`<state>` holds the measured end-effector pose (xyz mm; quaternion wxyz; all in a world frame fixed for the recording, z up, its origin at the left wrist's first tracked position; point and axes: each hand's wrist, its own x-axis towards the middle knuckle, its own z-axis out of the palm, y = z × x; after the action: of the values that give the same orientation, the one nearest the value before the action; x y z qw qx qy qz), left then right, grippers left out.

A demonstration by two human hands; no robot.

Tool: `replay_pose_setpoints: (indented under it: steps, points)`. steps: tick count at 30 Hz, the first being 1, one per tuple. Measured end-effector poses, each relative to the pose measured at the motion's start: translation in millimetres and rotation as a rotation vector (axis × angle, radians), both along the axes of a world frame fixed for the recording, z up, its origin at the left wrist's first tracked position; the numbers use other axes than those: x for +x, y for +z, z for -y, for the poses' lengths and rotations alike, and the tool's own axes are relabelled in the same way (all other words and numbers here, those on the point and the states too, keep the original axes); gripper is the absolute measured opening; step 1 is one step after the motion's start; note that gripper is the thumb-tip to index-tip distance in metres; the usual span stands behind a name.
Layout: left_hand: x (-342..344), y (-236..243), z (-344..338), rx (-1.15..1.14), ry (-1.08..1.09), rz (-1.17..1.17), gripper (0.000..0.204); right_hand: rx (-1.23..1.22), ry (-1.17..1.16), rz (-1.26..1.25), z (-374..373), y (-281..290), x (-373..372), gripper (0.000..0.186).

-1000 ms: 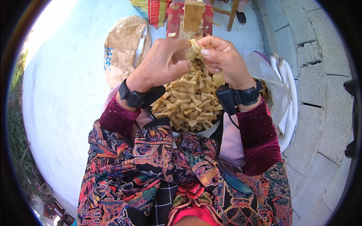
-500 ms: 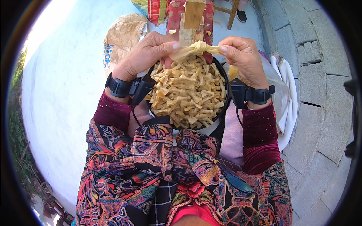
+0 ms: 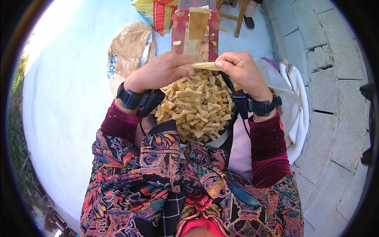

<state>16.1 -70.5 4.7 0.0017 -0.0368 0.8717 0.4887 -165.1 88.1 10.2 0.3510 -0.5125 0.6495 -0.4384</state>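
Note:
A pale yellow, pleated strip (image 3: 205, 66), leafy or skin-like, is stretched level between my two hands above the far part of a black round pan (image 3: 230, 83). My left hand (image 3: 164, 70) pinches its left end with the thumb along the front. At the other end, my right hand (image 3: 241, 71) grips it between thumb and fingers. Under both hands the pan is heaped with short, knotted, flared pieces (image 3: 197, 108) of the same colour. Whether the strip has a knot in it cannot be seen.
Beyond the pan runs a red-covered bench (image 3: 178, 43) with an upright wooden block (image 3: 198, 23) on it. A brown paper sack (image 3: 128, 49) lies left, a striped woven bag (image 3: 158, 14) behind it. Clear plastic and white cloth (image 3: 296, 102) lie right. A person's shoe (image 3: 248, 22) shows beside a wooden stool (image 3: 239, 17).
Both hands have come lower and nearer to me, closer together. The knot that showed in the held strip is no longer visible; a narrower, straight length now spans the hands.

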Motion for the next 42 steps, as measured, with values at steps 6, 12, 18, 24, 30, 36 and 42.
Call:
replay_pose_setpoints:
  steps: [6, 12, 18, 24, 30, 36, 42]
  points:
    - [-31, -25, 11, -0.294, 0.562, -0.123, 0.021, -0.188, -0.326, -0.164, 48, -28, -2, 0.017]
    - [-38, -32, 16, -0.340, 0.689, -0.171, 0.022, -0.217, -0.402, -0.167, 62, -35, 0, 0.017]
    - [-38, -39, 14, -0.325, 0.721, -0.189, 0.023, -0.230, -0.429, -0.180, 65, -37, 4, 0.018]
    - [-39, -39, 13, -0.385, 0.693, -0.117, 0.027, -0.072, -0.325, -0.468, 68, -48, -4, 0.018]
    - [-14, -9, -14, -0.373, 0.497, 0.156, 0.039, -0.065, -0.275, 0.207, 48, -34, 2, 0.026]
    - [-23, -9, -52, 0.887, 0.613, -0.126, 0.042, 0.129, 0.037, 1.136, 35, -16, 48, 0.024]
    - [-12, 15, -12, 1.538, 0.487, -0.653, 0.035, 0.159, 0.247, 1.096, 30, 3, 53, 0.022]
